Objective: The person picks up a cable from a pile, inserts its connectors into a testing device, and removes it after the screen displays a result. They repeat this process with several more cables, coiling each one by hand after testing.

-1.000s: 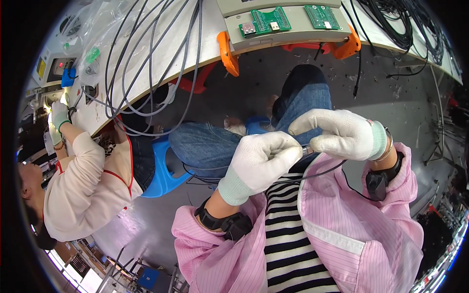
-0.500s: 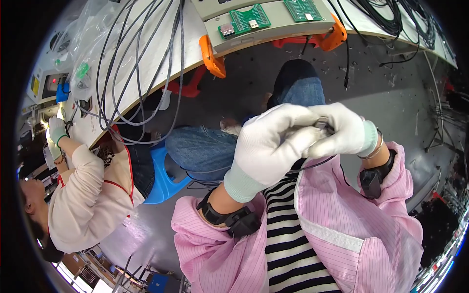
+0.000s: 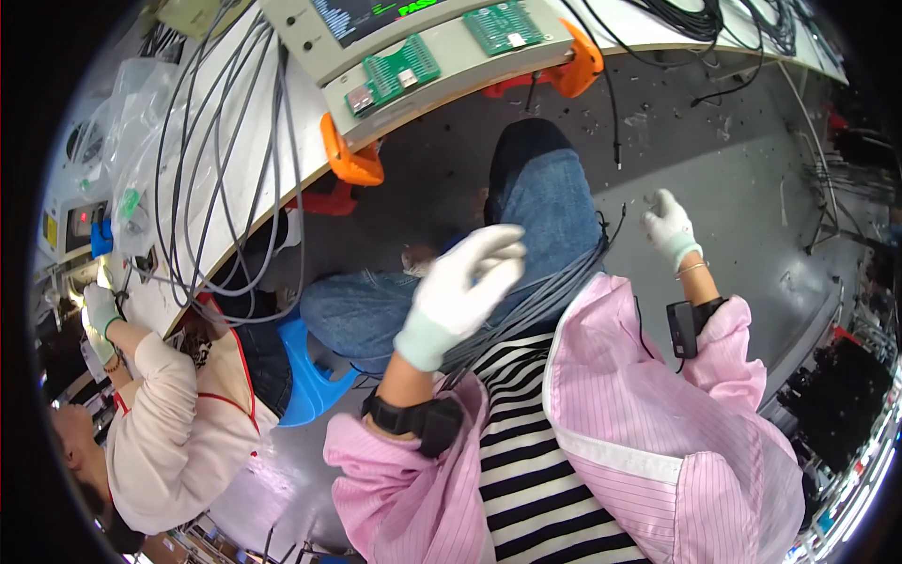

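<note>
My left hand (image 3: 460, 296), in a white knitted glove, hovers over my lap with its thumb and fingers apart and nothing visible in them. Off to the right, beyond my knee, my right hand (image 3: 669, 228) is held out in the same kind of glove. Its fingers are loosely bent and apart, and no object shows in them. A bundle of grey cables (image 3: 550, 299) lies across my lap, under and beside the left hand. Thin dark cable ends (image 3: 615, 221) stick out past my thigh, between the two hands.
A tester (image 3: 340, 80) with a screen and green circuit boards (image 3: 402, 70) stands at the bench edge, near orange clamps (image 3: 352, 155). Looped grey cables (image 3: 216, 160) hang over the bench at left. A co-worker (image 3: 178, 404) sits at left; black cables (image 3: 691, 21) lie far right.
My hands were together around a small metal connector; now they are apart, the right one out to the right. The connector is no longer visible in them. The view has shifted, showing the tester's screen.
</note>
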`<state>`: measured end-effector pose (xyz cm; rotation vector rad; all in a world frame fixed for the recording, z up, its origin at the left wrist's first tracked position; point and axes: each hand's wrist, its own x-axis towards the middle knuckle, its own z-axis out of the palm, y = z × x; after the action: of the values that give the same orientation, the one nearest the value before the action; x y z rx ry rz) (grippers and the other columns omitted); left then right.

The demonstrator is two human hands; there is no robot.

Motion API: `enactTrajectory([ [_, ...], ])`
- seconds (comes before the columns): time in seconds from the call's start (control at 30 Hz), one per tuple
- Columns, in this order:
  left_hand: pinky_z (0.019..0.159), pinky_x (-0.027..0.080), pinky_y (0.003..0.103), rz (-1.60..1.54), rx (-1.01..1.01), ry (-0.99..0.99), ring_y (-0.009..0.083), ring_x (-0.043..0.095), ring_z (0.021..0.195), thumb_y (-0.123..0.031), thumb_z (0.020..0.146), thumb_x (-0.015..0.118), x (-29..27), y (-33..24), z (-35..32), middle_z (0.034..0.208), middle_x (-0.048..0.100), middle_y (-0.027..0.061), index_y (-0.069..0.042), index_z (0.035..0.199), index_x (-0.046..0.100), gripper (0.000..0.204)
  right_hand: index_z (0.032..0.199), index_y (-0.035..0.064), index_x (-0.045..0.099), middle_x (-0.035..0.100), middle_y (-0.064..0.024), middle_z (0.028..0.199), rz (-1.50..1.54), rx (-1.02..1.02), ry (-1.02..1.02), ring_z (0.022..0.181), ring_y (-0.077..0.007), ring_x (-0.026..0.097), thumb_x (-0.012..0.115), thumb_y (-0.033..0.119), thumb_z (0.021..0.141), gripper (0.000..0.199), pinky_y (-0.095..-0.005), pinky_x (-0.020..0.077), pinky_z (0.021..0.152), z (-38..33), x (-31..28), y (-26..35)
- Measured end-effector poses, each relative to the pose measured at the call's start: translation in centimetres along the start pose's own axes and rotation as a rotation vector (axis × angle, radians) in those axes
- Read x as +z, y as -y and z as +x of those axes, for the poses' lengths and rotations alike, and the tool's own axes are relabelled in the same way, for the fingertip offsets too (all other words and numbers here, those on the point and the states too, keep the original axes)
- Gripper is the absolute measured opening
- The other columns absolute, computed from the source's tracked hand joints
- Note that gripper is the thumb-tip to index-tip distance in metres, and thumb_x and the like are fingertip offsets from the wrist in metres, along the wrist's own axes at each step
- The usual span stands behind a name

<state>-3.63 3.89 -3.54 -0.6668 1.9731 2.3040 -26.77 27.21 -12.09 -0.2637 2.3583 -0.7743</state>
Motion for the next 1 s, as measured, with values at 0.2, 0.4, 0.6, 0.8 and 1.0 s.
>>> enactTrajectory([
  [0.2, 0.078, 0.046, 0.024, -0.063, -0.151, -0.259, 0.0136, 0.059, 0.084, -0.014, 0.088, 0.054, -3.2, 3.1, -4.7, 0.101, 0.061, 0.0107, 0.006, 0.12, 0.048, 0.038, 0.092, 0.0002, 0.057, 0.059, -0.0079, 0.06, 0.093, 0.351, 0.306, 0.04, -0.0139, 0.053, 0.054, 0.024, 0.082, 0.026, -0.0275, 0.0418, 0.035, -0.4, 0.5, -1.0],
  [0.4, 0.075, 0.048, 0.025, -0.051, -0.188, -0.322, 0.0131, 0.06, 0.079, -0.016, 0.088, 0.053, -3.2, 6.0, -6.6, 0.097, 0.062, 0.0106, 0.005, 0.118, 0.049, 0.036, 0.092, -0.0067, 0.056, 0.061, -0.011, 0.061, 0.191, 0.33, 0.39, 0.038, -0.0131, 0.049, 0.063, 0.034, 0.079, 0.043, -0.0247, 0.0389, 0.033, -1.2, 2.9, 0.7],
  [0.6, 0.071, 0.047, 0.023, -0.035, -0.181, -0.238, 0.0106, 0.058, 0.077, -0.01, 0.086, 0.056, -2.5, 7.0, -5.7, 0.094, 0.063, 0.008, 0.003, 0.116, 0.051, 0.033, 0.079, -0.0016, 0.061, 0.056, -0.0083, 0.055, 0.369, 0.387, 0.41, 0.036, -0.0116, 0.045, 0.065, 0.013, 0.076, 0.015, -0.0272, 0.0338, 0.032, -1.6, 2.5, 1.8],
  [0.8, 0.075, 0.047, 0.024, 0.062, -0.257, -0.102, 0.0116, 0.059, 0.08, -0.013, 0.085, 0.056, -1.8, 7.4, -5.8, 0.094, 0.064, 0.0086, 0.003, 0.113, 0.053, 0.032, 0.076, 0.0015, 0.056, 0.051, -0.0042, 0.055, 0.598, 0.504, 0.122, 0.038, -0.0097, 0.042, 0.063, 0.012, 0.077, 0.012, -0.0255, 0.0293, 0.031, 0.8, -1.8, -3.5],
  [1.0, 0.075, 0.048, 0.025, 0.023, -0.301, 0.013, 0.0131, 0.061, 0.079, -0.014, 0.089, 0.052, -2.4, 8.0, -6.6, 0.09, 0.065, 0.01, 0.006, 0.102, 0.06, 0.025, 0.087, -0.0005, 0.057, 0.061, -0.0093, 0.068, 0.166, 0.298, -0.263, 0.042, -0.0148, 0.053, 0.06, 0.019, 0.082, 0.02, -0.0289, 0.039, 0.034, 3.2, -7.7, -4.9],
])
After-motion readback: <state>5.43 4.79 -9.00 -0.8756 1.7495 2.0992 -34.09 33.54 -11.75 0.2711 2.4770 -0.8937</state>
